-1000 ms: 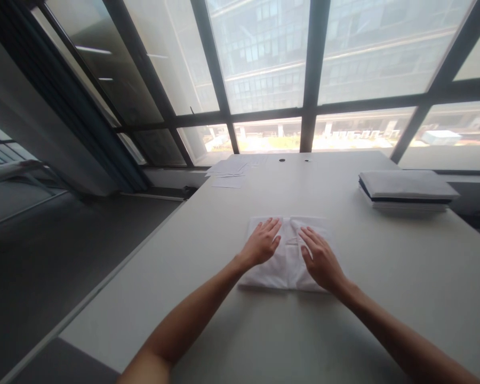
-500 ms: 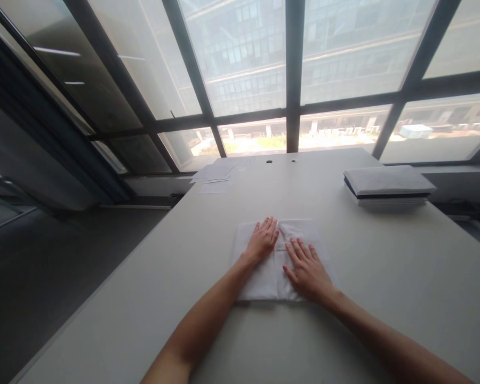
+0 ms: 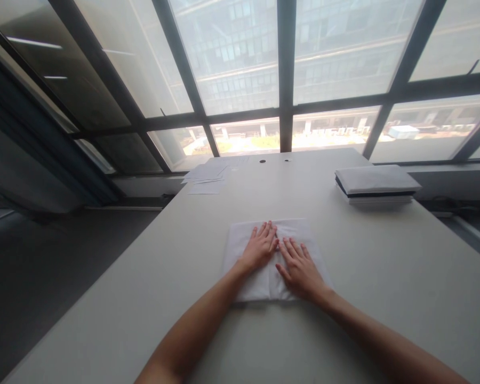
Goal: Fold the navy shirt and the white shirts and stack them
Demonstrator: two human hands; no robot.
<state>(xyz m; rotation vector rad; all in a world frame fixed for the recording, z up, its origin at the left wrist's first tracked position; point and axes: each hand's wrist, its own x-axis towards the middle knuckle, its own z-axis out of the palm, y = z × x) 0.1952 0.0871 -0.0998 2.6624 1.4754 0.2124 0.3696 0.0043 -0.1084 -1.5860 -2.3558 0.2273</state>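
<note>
A white folded cloth [image 3: 256,288] lies flat on the pale table in front of me, with a seam or fold line running down its middle. My left hand [image 3: 260,247] rests palm down on its upper middle, fingers stretched out and pointing away from me. Lower and to the right, my right hand [image 3: 298,269] presses flat on the cloth with its fingers spread and the thumb out to the side. The fingertips of the two hands almost meet near the centre line. What lies beneath the palms is hidden.
Toward the back right of the table [image 3: 176,288] sits a stack of folded white cloths [image 3: 378,180] with a dark layer in it. Loose white paper sheets [image 3: 206,178] lie at the back left. Large windows [image 3: 240,58] rise beyond the far edge.
The camera view has turned slightly right, so everything appears shifted left. My right hand has slid a little toward the left hand, narrowing the gap between them. The cloth stays put.
</note>
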